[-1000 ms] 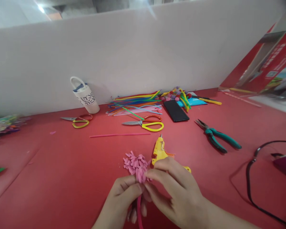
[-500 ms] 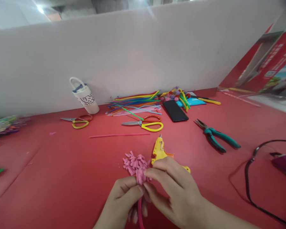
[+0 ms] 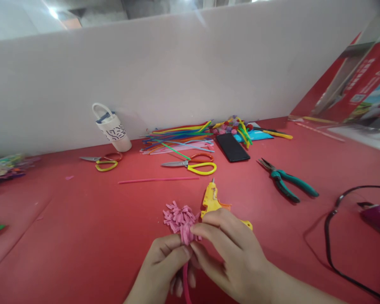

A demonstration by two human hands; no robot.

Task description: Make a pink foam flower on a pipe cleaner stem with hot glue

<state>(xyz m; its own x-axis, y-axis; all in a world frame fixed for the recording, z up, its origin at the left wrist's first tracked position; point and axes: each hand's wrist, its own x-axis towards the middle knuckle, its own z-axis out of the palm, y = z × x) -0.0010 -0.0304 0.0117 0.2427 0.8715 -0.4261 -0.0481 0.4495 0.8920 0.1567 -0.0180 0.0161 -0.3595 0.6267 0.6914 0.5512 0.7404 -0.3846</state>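
Note:
Between my hands is a pink fringed flower (image 3: 181, 216) with a darker pink stem (image 3: 186, 283) running down toward me. My left hand (image 3: 164, 264) is closed around the top of the stem, just under the petals. The thumb and fingers of my right hand (image 3: 232, 249) pinch the flower's base from the right side. Just beyond the right hand lies a yellow glue gun (image 3: 211, 198), its nozzle pointing away and its handle partly hidden by that hand. A thin pink pipe cleaner (image 3: 158, 180) lies farther off on the red table (image 3: 82, 236).
Yellow-and-red handled scissors (image 3: 202, 169) lie ahead, and another pair (image 3: 106, 164) is left of them. Behind are colourful pipe cleaners (image 3: 177, 137), a black phone (image 3: 232, 147) and a white tumbler (image 3: 115, 133). Teal pliers (image 3: 288, 181) and a black cord (image 3: 327, 236) are at right.

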